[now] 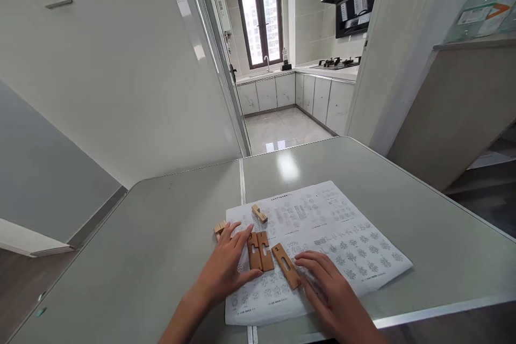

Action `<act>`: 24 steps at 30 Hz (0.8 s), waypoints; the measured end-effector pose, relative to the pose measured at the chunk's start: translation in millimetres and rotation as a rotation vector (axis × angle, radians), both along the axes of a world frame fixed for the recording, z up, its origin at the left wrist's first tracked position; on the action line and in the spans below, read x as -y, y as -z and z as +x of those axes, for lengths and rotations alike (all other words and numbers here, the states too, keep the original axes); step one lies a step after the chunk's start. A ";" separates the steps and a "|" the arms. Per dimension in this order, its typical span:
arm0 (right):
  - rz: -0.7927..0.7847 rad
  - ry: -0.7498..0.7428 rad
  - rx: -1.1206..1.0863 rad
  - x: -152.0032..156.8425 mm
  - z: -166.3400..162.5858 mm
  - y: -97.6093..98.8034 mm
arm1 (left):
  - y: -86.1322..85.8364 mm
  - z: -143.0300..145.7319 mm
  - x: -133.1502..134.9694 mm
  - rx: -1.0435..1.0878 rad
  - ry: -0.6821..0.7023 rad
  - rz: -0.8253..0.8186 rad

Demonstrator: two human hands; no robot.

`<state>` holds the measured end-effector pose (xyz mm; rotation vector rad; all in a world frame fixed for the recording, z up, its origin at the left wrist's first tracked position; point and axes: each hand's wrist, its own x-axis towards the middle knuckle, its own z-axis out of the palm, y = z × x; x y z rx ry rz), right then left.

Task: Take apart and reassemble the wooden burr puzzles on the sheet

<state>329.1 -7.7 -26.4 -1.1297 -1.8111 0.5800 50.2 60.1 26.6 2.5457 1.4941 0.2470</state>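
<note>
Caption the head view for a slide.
Left hand touches two slotted wooden pieces, right hand a third, on a printed sheet on a table.

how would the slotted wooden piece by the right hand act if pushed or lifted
The slotted wooden piece looks stiff and probably light, being a thin flat block. Lying flat on the paper sheet, it should slide rather than roll or tip. A push may drag or wrinkle the loose sheet on the smooth table.

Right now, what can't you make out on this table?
Head view, sheet: print too small to read.
Head view, blocks: partly behind the left hand.
Head view, right hand: wrist cut off by the bottom edge.
</note>
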 end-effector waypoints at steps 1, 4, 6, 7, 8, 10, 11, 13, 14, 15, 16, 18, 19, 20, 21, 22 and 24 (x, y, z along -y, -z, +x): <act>0.001 0.004 -0.003 -0.1 -0.1 -0.2 | 0.6 2.2 1.5 0.007 0.010 -0.001; 0.000 0.006 -0.004 -0.3 -0.2 -0.4 | 0.5 9.6 5.4 0.018 0.026 -0.017; -0.004 0.004 0.003 -0.6 -0.3 0.2 | -0.4 14.8 7.4 0.025 0.035 -0.029; -0.005 0.004 0.009 -0.7 -0.4 0.7 | -0.7 17.1 8.2 0.031 0.043 -0.032; -0.004 0.004 0.016 -0.8 -0.4 1.2 | -0.8 19.2 8.9 0.040 0.051 -0.032; -0.004 0.006 0.035 -1.0 -0.6 2.4 | -0.3 22.6 9.7 0.061 0.068 -0.031; -0.004 0.005 0.045 -0.9 -0.6 2.9 | 0.3 23.9 10.0 0.070 0.073 -0.033; -0.007 0.001 0.064 -0.6 -0.7 3.3 | 1.8 26.2 10.3 0.080 0.073 -0.042; -0.009 -0.003 0.073 -0.3 -0.8 3.2 | 2.5 27.2 10.5 0.082 0.071 -0.047; -0.011 -0.004 0.081 0.0 -0.9 2.9 | 3.2 28.2 10.7 0.084 0.068 -0.052; -0.014 -0.002 0.087 0.2 -1.0 2.5 | 3.7 29.1 10.9 0.085 0.066 -0.054; -0.022 0.010 0.094 0.6 -1.3 1.6 | 4.0 31.0 11.6 0.089 0.065 -0.056; -0.026 0.012 0.098 0.7 -1.4 1.2 | 3.8 31.8 12.1 0.090 0.067 -0.056; -0.030 0.012 0.101 0.7 -1.4 1.0 | 3.5 32.6 12.5 0.090 0.069 -0.056; -0.035 0.008 0.105 0.8 -1.3 1.0 | 3.1 33.2 13.0 0.088 0.070 -0.056; -0.040 0.000 0.109 0.8 -1.2 1.2 | 2.6 33.8 13.4 0.087 0.072 -0.057; -0.054 -0.007 0.114 1.0 -0.9 1.9 | 1.8 34.2 14.1 0.086 0.076 -0.060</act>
